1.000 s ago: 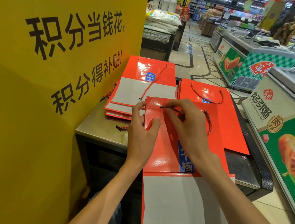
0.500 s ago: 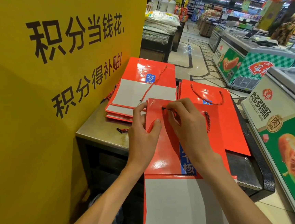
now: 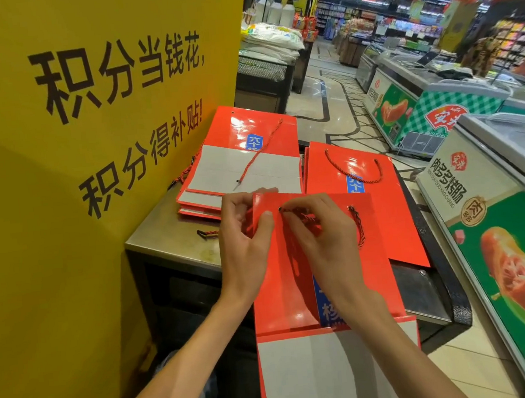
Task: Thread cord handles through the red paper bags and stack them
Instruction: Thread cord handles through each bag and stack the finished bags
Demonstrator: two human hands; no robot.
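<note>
A flat red paper bag [image 3: 281,279] lies nearest the viewer, its grey base panel toward the camera and its top edge pointing away, partly over the edge of a metal surface [image 3: 175,238]. The left hand [image 3: 245,235] grips the bag's top left corner, thumb on the front face and fingers curled behind. The right hand [image 3: 321,235] pinches the end of a red and black cord [image 3: 357,228] at a small hole near the top edge; the cord's other end already sits in the hole to the right. Just beyond, on the right, lies a bag with a cord handle fitted [image 3: 347,169]. To the left, against a yellow sign [image 3: 92,150], is a stack of flat bags [image 3: 241,156] with a loose cord [image 3: 257,154] draped over it. Freezer cabinets [image 3: 437,110] line the shop aisle behind.
</note>
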